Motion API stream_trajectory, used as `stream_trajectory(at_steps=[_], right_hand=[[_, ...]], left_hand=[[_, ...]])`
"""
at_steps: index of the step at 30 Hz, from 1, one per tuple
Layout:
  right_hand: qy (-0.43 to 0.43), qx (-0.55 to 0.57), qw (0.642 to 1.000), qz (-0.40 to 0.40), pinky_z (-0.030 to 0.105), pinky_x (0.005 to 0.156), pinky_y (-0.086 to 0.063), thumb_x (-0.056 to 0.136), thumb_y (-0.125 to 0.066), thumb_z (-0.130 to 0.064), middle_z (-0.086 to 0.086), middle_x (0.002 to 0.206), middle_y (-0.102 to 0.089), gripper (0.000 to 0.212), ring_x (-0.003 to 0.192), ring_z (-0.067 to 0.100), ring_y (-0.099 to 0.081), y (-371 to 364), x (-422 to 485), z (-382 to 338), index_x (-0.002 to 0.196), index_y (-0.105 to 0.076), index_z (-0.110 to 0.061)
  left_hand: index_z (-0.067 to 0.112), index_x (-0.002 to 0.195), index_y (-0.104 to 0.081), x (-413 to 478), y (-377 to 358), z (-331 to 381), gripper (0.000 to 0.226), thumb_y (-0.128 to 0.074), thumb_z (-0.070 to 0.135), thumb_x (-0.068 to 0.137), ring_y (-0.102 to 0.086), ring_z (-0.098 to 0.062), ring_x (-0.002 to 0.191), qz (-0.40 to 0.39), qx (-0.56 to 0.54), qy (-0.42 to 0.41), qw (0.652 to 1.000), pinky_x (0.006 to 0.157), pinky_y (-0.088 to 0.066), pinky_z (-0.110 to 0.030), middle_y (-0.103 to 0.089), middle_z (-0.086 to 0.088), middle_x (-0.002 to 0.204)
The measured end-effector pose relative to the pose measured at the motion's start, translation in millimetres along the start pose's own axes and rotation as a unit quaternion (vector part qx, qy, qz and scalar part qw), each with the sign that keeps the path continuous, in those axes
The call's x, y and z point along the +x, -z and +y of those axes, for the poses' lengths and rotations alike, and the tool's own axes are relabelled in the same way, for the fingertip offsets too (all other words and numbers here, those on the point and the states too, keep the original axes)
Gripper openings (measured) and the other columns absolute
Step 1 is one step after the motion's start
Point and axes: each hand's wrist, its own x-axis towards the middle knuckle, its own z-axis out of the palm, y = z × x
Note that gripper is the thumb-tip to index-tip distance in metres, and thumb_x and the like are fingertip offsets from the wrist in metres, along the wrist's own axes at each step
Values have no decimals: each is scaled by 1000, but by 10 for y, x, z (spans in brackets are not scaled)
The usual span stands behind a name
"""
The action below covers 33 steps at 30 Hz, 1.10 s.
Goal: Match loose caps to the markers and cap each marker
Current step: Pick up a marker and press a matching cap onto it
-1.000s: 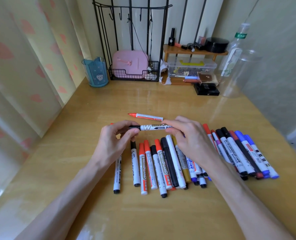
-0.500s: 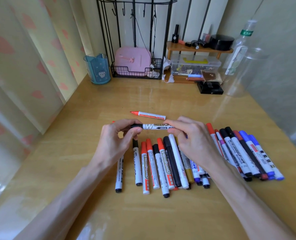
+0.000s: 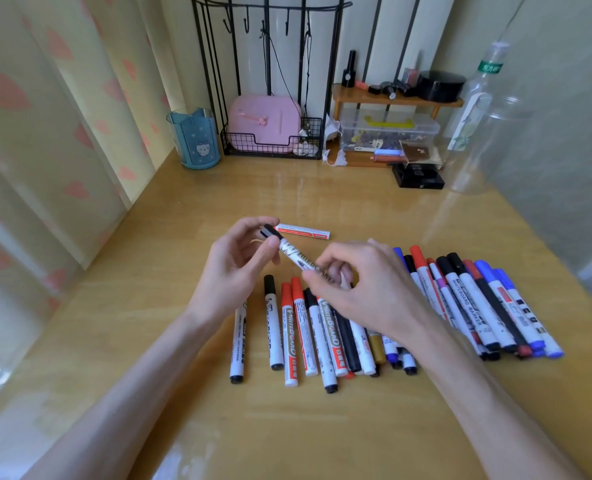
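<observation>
Left hand (image 3: 233,268) pinches the black cap (image 3: 268,232) end of a whiteboard marker (image 3: 296,258); right hand (image 3: 363,289) grips its barrel above the marker row (image 3: 308,334). Push straight along the axis until it seats. Bare desk (image 3: 190,237) left and beyond the lone red marker (image 3: 303,231) gives room; the capped group (image 3: 478,299) crowds the right.

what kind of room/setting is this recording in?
Likely a home desk in a bedroom or study corner, not a lab: heart-print curtain, pink case in a wire rack, small wooden shelf of cosmetics-like bottles, and a wooden tabletop strewn with whiteboard markers.
</observation>
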Motion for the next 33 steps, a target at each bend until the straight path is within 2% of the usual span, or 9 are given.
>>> stream_trajectory(at_steps=[4,7,10,16,19,23,26,28,33], right_hand=[[-12,-7,999,-50,22,85,-37,91,-73,-45,-8,60,-47,38,66,13,-50,-146,-16,-29,65,-54,-26],[-24,-19,996,-84,25,92,-36,93,-70,-47,-8,61,-46,44,71,12,-51,-198,-32,-2,61,-53,-22],[-23,-31,994,-101,28,97,-37,95,-69,-45,-6,62,-47,44,73,10,-50,-210,-45,16,60,-51,-23],[-14,-48,996,-68,26,83,-40,96,-68,-44,-7,61,-46,37,69,8,-48,-219,-10,139,64,-52,-33],[-17,-50,998,-44,17,77,-34,95,-69,-39,-7,63,-52,25,69,6,-48,-192,12,231,73,-63,-30],[-14,-74,997,-19,33,90,-45,95,-69,-33,-8,79,-59,7,83,13,-55,-159,68,339,93,-71,-26],[-34,-113,993,-32,37,99,-43,98,-66,-36,-4,104,-64,25,106,18,-56,-154,169,365,119,-70,-23],[-42,-140,987,-59,36,103,-41,99,-64,-37,-2,121,-62,38,118,20,-52,-157,271,353,135,-63,-24],[-59,-178,976,-109,44,108,-37,102,-59,-36,4,144,-54,54,132,27,-48,-321,628,440,153,-46,-21]], left_hand=[[12,133,-60,-25,-32,-15,33,-65,13,101,-61,-8,75,-16,-12,52,998,72,-49,-19,-65,1,86],[21,120,-70,-8,0,-123,21,-70,22,99,-64,-8,79,-38,107,43,993,75,-50,-27,-70,4,89],[26,111,-72,-40,-5,-207,14,-72,31,98,-64,-6,78,-73,253,-2,965,68,-44,-19,-71,11,86],[27,118,-72,-88,-27,-272,26,-69,42,97,-56,-6,106,-128,342,-60,929,91,-42,-18,-61,13,106],[27,120,-71,-74,-8,-256,22,-66,34,101,-56,-6,108,-113,322,-58,938,92,-41,-17,-61,12,108],[22,121,-71,-12,153,-353,27,-58,7,102,-55,-11,107,-34,361,-66,930,91,-40,-22,-61,7,112],[18,132,-66,69,344,-506,54,-55,-12,89,-52,-26,118,23,450,-71,890,98,-44,-39,-61,-1,127],[21,141,-62,124,460,-576,68,-58,-14,83,-51,-32,126,35,496,-53,866,92,-46,-48,-62,-3,136],[19,114,-78,172,570,-643,24,-74,10,92,-65,-37,104,69,480,-22,874,85,-53,-49,-75,-5,108]])
